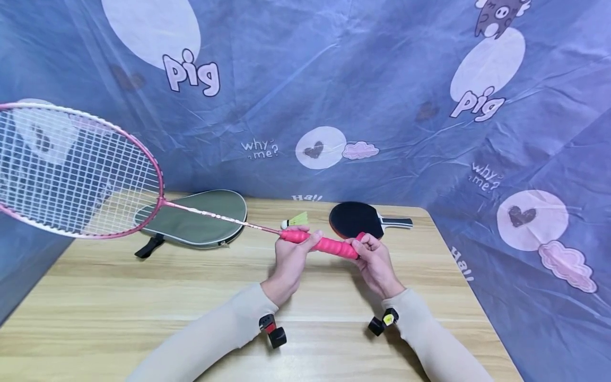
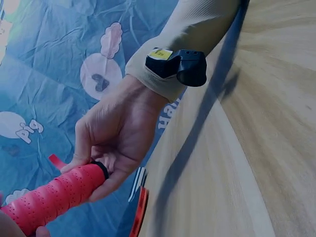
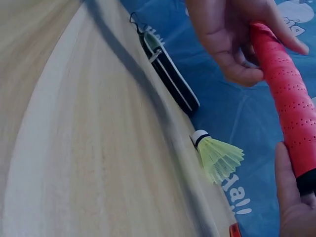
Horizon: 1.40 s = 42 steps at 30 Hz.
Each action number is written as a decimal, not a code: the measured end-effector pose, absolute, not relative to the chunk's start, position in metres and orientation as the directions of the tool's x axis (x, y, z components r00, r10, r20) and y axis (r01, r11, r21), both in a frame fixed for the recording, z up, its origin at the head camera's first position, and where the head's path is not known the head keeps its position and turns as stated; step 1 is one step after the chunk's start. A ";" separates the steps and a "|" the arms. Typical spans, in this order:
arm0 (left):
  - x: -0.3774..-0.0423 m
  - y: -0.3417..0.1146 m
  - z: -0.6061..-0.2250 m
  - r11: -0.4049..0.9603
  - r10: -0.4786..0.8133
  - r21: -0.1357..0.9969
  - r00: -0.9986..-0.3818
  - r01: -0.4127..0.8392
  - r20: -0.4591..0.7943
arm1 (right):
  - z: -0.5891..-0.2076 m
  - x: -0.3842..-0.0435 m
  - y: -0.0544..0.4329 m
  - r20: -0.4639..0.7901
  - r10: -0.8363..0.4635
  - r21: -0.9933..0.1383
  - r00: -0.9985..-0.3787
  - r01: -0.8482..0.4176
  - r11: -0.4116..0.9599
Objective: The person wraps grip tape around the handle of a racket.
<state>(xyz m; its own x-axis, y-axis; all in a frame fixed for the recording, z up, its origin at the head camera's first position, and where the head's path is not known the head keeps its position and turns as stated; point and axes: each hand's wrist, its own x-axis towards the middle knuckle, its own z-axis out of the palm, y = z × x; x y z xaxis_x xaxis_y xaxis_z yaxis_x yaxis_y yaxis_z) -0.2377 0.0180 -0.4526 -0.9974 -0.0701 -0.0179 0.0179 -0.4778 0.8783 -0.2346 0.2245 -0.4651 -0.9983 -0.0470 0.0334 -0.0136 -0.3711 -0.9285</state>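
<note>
I hold a pink badminton racket (image 1: 81, 170) above the wooden table (image 1: 143, 297), its strung head out to the left. My left hand (image 1: 298, 245) grips the upper part of the pink wrapped handle (image 1: 329, 245). My right hand (image 1: 367, 249) holds the butt end with curled fingers. In the left wrist view the right hand (image 2: 116, 143) closes on the black-ringed end of the handle (image 2: 54, 195), and a loose bit of pink tape (image 2: 55, 161) sticks out beside it. The right wrist view shows the left hand (image 3: 232, 44) wrapped round the handle (image 3: 286, 94).
A grey-green racket cover (image 1: 200, 217) lies at the back left of the table. A yellow shuttlecock (image 1: 297, 219) and a black table tennis paddle (image 1: 355, 218) lie just behind my hands. A blue printed cloth (image 1: 501, 159) hangs behind and to the right.
</note>
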 end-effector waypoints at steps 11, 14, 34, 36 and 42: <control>-0.235 0.015 -0.456 -0.482 0.049 0.874 -0.998 -0.067 -0.049 | -0.465 -0.236 0.232 -0.028 -0.009 -0.913 -1.000 0.030 -0.406; -0.236 0.015 -0.457 -0.496 0.055 0.865 -0.997 -0.072 -0.051 | -0.464 -0.237 0.232 -0.033 -0.007 -0.908 -0.999 0.032 -0.417; -0.236 0.017 -0.455 -0.509 0.087 0.861 -0.994 0.006 0.059 | -0.462 -0.240 0.236 -0.148 -0.062 -0.892 -0.987 0.161 -0.422; -0.236 0.017 -0.455 -0.449 0.051 0.893 -0.998 0.016 0.043 | -0.463 -0.239 0.234 -0.113 -0.039 -0.888 -0.993 0.119 -0.445; -0.235 0.015 -0.456 -0.318 -0.022 0.948 -0.999 -0.022 -0.031 | -0.467 -0.236 0.232 0.004 -0.024 -0.881 -1.000 0.007 -0.473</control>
